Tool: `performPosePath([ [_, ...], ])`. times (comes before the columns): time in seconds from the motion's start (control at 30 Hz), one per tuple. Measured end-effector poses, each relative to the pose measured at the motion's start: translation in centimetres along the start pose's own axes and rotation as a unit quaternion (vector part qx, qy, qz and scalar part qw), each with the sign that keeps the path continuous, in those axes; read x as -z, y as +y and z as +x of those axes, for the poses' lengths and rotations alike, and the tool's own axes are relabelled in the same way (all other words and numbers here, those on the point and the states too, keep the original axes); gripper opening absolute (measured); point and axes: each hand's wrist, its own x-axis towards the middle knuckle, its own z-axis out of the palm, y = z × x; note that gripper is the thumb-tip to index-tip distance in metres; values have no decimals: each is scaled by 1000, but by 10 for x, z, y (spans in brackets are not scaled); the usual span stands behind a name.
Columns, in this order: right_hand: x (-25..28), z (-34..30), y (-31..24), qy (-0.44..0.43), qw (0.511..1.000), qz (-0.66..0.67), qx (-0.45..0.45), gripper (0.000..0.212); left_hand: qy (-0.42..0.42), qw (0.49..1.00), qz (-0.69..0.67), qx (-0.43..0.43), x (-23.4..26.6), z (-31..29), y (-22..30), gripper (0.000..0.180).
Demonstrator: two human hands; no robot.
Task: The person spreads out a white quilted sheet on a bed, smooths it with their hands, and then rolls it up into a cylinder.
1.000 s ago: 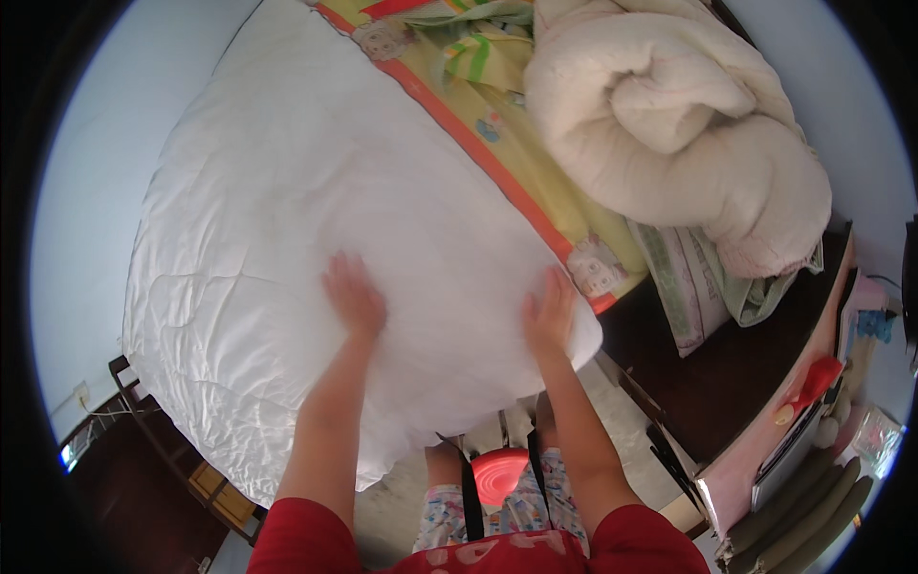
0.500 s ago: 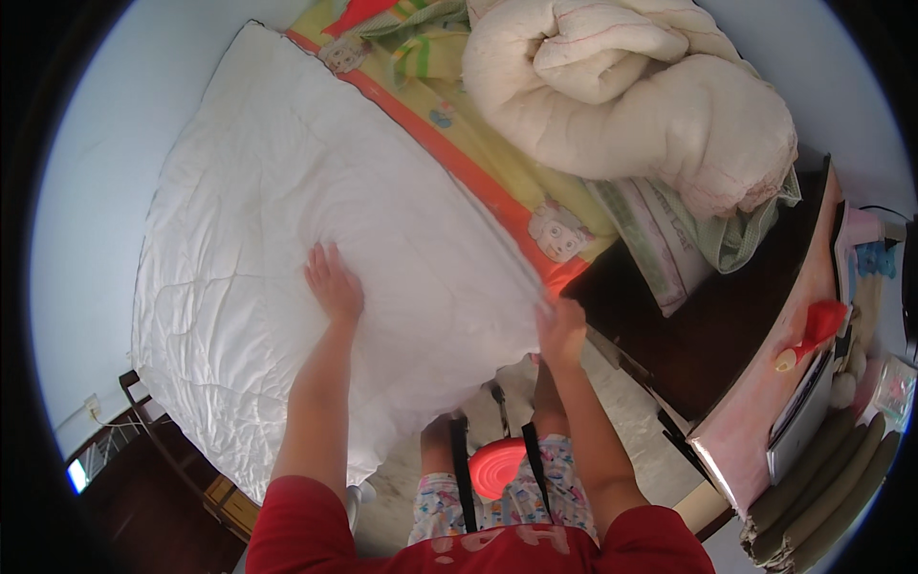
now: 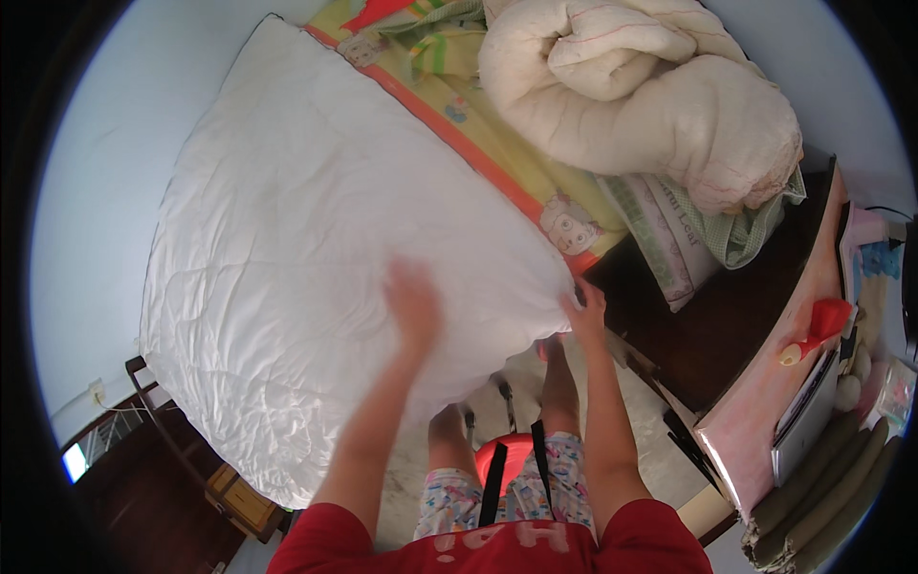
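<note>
Hands [image 3: 414, 304] [image 3: 587, 314] closer together, white quilt [image 3: 287, 210] between

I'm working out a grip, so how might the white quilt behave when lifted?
The white quilt is probably floppy, since its left side is creased and rippled. Its sheen suggests a slightly slippery surface. Spread so wide, it would likely sag if lifted only near the right hand.

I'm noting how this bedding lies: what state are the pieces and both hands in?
White shiny fabric quilt: spread out, wrinkled at left.
Yellow cloth with orange border: partly covered.
Thick cream padded quilt: bunched into a loose coil.
Left hand: blurred, over the white quilt.
Right hand: at its near right corner, grip unclear.
</note>
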Motion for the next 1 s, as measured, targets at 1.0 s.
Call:
performPosePath([
  [1.0, 1, -12, -91, -161, 980, -21, 117, 24, -190, 891, -406, -70, -32, -9, 82, 21],
])
